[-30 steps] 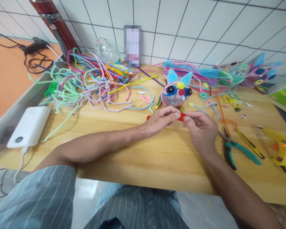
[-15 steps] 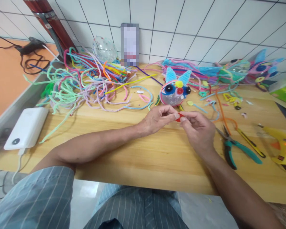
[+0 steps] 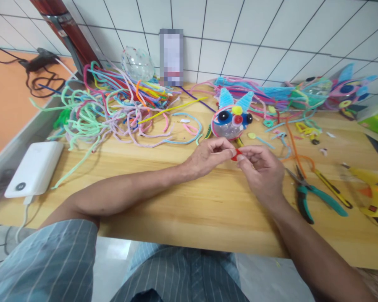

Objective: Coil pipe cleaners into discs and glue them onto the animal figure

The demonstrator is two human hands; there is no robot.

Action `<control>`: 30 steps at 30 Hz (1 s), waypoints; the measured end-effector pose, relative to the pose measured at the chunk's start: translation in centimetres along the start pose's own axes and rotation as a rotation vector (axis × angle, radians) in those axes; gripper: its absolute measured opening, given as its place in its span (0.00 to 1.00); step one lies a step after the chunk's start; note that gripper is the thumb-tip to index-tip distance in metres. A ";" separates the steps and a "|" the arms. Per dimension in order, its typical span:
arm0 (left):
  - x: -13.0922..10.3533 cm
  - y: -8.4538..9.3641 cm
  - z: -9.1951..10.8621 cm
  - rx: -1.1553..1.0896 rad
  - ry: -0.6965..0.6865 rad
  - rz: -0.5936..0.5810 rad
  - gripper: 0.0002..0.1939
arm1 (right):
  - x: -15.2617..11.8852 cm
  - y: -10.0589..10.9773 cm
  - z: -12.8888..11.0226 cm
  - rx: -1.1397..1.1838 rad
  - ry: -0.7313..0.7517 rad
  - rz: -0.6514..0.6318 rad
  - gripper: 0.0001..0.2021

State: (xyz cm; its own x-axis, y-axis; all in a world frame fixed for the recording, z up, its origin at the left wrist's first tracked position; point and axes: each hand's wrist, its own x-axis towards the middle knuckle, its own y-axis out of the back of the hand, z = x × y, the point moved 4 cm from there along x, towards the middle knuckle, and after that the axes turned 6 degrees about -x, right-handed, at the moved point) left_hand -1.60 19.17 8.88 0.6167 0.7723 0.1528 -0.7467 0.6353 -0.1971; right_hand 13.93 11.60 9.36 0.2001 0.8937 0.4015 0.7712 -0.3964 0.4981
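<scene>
Between the fingertips of both hands is a small red piece of pipe cleaner [image 3: 237, 155], mostly covered by the fingers. My left hand [image 3: 208, 157] pinches its left side, and my right hand [image 3: 261, 170] pinches the right. Just beyond them stands a round clear craft figure [image 3: 228, 123] with blue pipe-cleaner ears, dark eyes, a red nose and a pink outline. Teal-handled pliers [image 3: 308, 193] and a yellow craft knife [image 3: 333, 188] lie to the right of my right hand.
Loose pipe cleaners [image 3: 85, 117] are heaped at the left, with more bundled along the wall [image 3: 258, 94]. A white power bank [image 3: 34, 170] lies at the left edge. On the right are a yellow glue gun [image 3: 376, 193] and another craft figure [image 3: 346, 90]. A phone [image 3: 171, 58] leans on the tiles.
Both hands keep their pinch on the red piece, with only a very slight shift of the fingers. Everything else on the table stays in place.
</scene>
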 end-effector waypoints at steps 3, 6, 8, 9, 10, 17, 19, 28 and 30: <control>0.0 0.0 -0.1 -0.005 -0.012 0.009 0.12 | -0.1 0.0 0.3 -0.021 -0.008 -0.010 0.06; -0.1 -0.1 0.0 -0.020 -0.038 0.019 0.11 | -0.2 0.0 0.2 -0.026 -0.020 -0.006 0.05; -0.2 -0.1 0.0 -0.028 -0.051 0.029 0.11 | -0.2 0.0 -0.1 -0.002 -0.024 0.001 0.04; -0.2 -0.2 0.1 -0.031 -0.055 0.034 0.10 | -0.1 0.0 -0.3 0.011 -0.031 0.004 0.04; -0.3 -0.2 0.2 -0.032 -0.058 0.039 0.10 | -0.1 0.0 -0.5 0.022 -0.040 0.004 0.04; -0.8 -0.3 0.0 -0.055 -0.068 0.081 0.11 | -0.2 -0.6 -0.7 0.103 -0.054 0.029 0.04; -0.9 -0.3 -0.3 -0.084 -0.066 0.106 0.12 | -0.4 -0.8 -0.6 0.111 -0.038 0.034 0.04; -1.0 -0.8 -0.3 -0.223 -0.090 0.101 0.14 | -0.3 -0.7 -0.4 0.190 -0.060 0.053 0.11; -1.0 -0.9 -0.2 -0.224 -0.079 0.118 0.13 | -0.3 -0.8 -0.3 0.193 -0.056 0.061 0.13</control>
State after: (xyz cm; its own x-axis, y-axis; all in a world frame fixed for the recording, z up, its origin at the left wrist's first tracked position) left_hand -1.54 17.81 8.65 0.5003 0.8448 0.1899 -0.7332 0.5300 -0.4261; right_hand 13.10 11.61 9.04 0.2791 0.8815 0.3807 0.8569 -0.4076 0.3156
